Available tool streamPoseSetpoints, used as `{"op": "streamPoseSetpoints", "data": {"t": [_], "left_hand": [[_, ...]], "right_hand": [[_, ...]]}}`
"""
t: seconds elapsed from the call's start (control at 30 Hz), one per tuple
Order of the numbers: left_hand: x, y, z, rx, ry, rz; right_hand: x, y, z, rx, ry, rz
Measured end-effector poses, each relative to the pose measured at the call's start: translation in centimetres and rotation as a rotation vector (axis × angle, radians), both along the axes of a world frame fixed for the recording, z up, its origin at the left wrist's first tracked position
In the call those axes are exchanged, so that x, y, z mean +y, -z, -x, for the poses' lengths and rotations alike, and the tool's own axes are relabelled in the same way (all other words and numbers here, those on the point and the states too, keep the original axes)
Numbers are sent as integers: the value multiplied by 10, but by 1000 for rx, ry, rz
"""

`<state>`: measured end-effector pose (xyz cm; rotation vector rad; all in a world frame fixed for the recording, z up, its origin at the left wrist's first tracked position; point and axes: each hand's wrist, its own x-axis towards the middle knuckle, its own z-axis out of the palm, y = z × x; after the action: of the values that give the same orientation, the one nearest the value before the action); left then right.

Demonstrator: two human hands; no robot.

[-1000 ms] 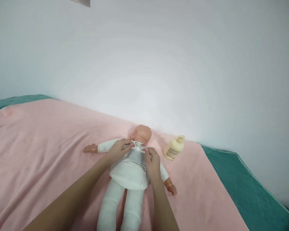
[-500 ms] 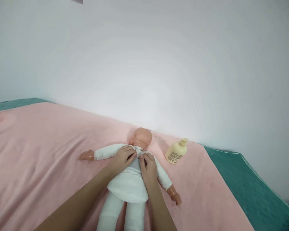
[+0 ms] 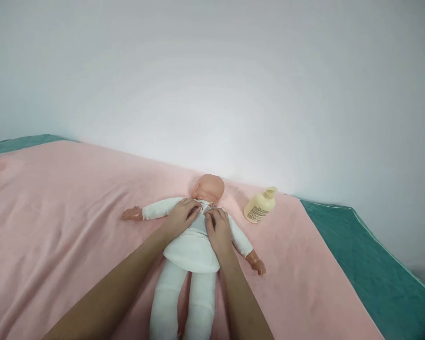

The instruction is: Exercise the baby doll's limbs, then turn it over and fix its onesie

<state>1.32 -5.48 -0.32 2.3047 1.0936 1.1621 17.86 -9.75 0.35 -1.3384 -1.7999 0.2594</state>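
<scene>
A baby doll (image 3: 191,252) with a white cloth body and bald plastic head (image 3: 209,186) lies stretched out, its face not visible. My left hand (image 3: 181,218) rests on the left side of its upper torso, fingers bent lightly and pointing toward the neck. On the right side lies my right hand (image 3: 219,227), fingers curved over the cloth below the shoulder. Both hands look open, touching the doll without gripping it. A narrow gap of white cloth shows between the fingertips. Parts of the doll's shoulders are hidden under my hands.
A pale yellow pump bottle (image 3: 260,206) with printed text stands to the right of the doll's head. Pink cloth (image 3: 74,198) with folds covers the surface. Green cloth (image 3: 361,250) shows at both sides. A white wall (image 3: 212,85) rises directly behind.
My hands have flattened from a pinching pose at the doll's neckline and spread slightly apart. The whole scene sits higher in view, as the camera has tilted down.
</scene>
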Motion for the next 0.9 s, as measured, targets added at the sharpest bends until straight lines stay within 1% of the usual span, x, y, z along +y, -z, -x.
{"op": "streamPoseSetpoints", "data": {"t": [0.1, 0.17, 0.33, 0.4, 0.47, 0.5, 0.57, 0.63, 0.73, 0.83, 0.9], "left_hand": [[-2, 1, 1, -18, -26, -6], [-2, 1, 1, -2, -32, 3], [-2, -2, 3, 23, -25, 80], [-2, -5, 5, -39, -4, 140], [-3, -9, 8, -152, 13, 195], [-3, -11, 10, -195, 1, 207], [-5, -18, 17, -208, -69, 203], [-7, -26, 26, -155, -138, 189], [-8, -35, 42, 19, -129, 192], [-7, -34, 54, 193, -109, 211], [-7, -28, 59, 187, -112, 217]], "right_hand": [[-1, 2, 0, 13, 25, -30], [-1, 4, 0, 1, 21, -22], [2, 6, 0, -11, 28, 13], [2, 6, 0, 2, 28, 13], [0, 4, -1, 17, 22, 6], [-1, 3, -1, 25, 20, 2], [-3, 2, -2, 39, 21, -7], [-6, 0, -3, 55, 37, -7], [-10, -3, -3, 83, 87, 10], [-13, -6, -2, 133, 215, 82], [-14, -9, -3, 144, 301, 142]]}}
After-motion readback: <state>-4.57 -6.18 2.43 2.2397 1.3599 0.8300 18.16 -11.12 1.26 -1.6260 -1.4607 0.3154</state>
